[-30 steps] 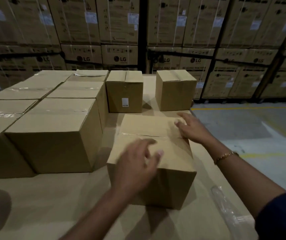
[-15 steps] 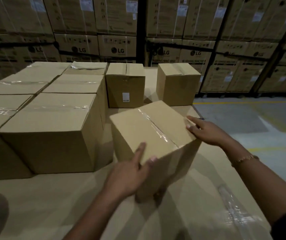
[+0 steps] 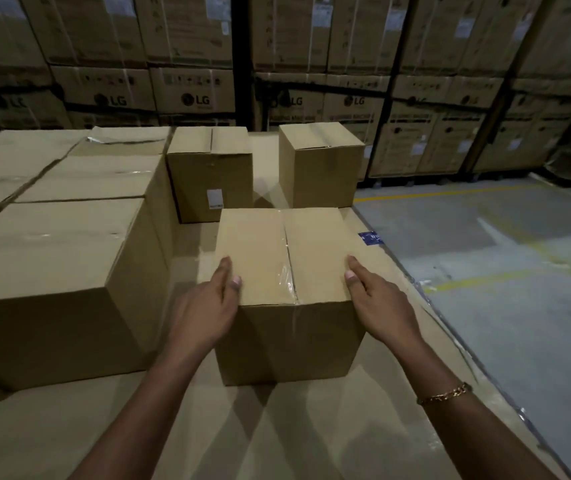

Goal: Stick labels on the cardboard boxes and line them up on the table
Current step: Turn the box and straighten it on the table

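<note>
Cardboard box [image 3: 287, 292]: small, upright on the table [image 3: 311, 427], near its right edge, top flaps closed and sealed with clear tape running front to back down the middle. No label visible on top or near face.

Left hand [image 3: 204, 310]: flat against the box's left side at the upper near corner, fingers extended, thumb tip on the top edge. Pressing rather than gripping.

Right hand [image 3: 379, 303]: mirrored on the box's right side, fingers extended, fingertips at the top edge. Box held between the two open palms. Gold chain bracelet [image 3: 445, 394] at the right wrist.

Labelled box [image 3: 210, 173]: same size, behind and to the left, apart from the held box; small white label [image 3: 215, 199] low on its near face.

Third small box [image 3: 322, 164]: behind and slightly right, turned at an angle, just clear of the held box's far edge; no label visible.

Large cartons [image 3: 52, 271]: taped, packed close together, filling the left part of the table, nearest one just left of the left hand.

Blue item [image 3: 370, 238]: small, flat, on the table right of the held box; too small to identify.

Floor [image 3: 502, 271]: grey, with yellow lines, right of the table.

Stacked cartons [image 3: 190, 95]: marked LG, along the back wall.
</note>
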`<state>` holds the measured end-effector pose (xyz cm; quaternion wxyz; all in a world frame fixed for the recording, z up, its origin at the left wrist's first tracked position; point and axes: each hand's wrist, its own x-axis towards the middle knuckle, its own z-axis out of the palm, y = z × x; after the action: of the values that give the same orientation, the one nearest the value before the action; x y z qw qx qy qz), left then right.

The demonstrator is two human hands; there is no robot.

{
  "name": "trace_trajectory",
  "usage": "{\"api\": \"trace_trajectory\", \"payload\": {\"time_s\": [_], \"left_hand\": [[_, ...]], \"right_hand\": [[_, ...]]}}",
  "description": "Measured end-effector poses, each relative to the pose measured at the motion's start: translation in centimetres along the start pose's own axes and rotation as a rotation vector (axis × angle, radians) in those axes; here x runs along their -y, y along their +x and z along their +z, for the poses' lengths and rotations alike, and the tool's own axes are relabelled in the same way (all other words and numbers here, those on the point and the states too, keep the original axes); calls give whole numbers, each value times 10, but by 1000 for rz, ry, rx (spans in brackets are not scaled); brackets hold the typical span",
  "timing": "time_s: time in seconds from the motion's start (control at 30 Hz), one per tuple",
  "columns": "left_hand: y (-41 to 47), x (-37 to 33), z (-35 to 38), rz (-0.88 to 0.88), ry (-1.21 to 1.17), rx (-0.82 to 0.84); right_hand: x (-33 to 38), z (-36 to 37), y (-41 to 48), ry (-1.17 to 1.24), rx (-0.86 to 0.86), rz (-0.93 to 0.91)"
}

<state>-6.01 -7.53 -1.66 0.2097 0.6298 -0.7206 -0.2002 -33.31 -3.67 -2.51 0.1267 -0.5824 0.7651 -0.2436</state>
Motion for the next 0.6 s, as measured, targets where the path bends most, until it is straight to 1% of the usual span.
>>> {"api": "trace_trajectory", "payload": {"time_s": [0.1, 0.23, 0.37, 0.5, 0.6], "left_hand": [[15, -18, 13, 5, -20, -18], [55, -58, 43, 92, 20, -101], [117, -107, 79, 121, 58, -125], [184, -151, 110, 104, 85, -120], [228, -171, 126, 80, 88, -113]], "right_hand": [[-16, -10, 19, 6, -32, 3], [-53, -33, 70, 59, -96, -10], [-98, -55, 143, 126, -104, -29], [-135, -71, 224, 149, -96, -76], [-149, -75, 280, 188, -81, -103]]}}
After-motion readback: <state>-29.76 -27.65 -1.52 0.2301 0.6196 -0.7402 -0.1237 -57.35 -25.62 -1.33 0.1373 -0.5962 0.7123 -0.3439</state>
